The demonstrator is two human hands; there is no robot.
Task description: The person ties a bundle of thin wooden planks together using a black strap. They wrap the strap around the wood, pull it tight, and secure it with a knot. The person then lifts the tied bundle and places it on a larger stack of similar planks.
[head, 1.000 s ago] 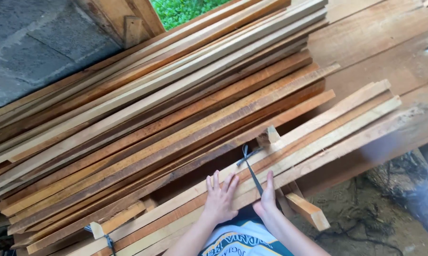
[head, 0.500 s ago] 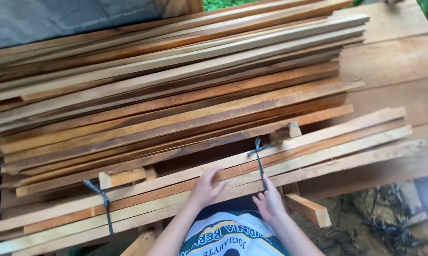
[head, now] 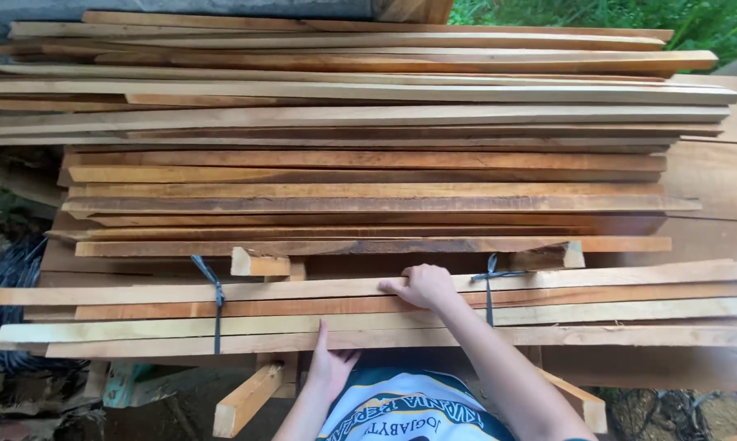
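So the bundle of slats [head: 368, 314] is laid flat straight in front of the body, with its long axis running left to right, crossways to both forearms. It's tied by two dark straps: the left strap [head: 216, 306] well off to the left of both hands, the right strap [head: 489, 292] just to the right of the right hand.

The right hand [head: 424, 286] is laid on top at the far edge of the bundle, fingers curled over the farthest slat and pointed left, so a loose hooked grip rather than a pinch. The left hand [head: 329, 361] is kept at the near edge, fingers spread and pressed up against the closest slat from below; whether anything is actually clasped can't be told.

The bundle is bracketed between the two hands across its width, roughly mid-length. The big lumber pile [head: 368, 147] lies beyond the right hand, parallel to the bundle.
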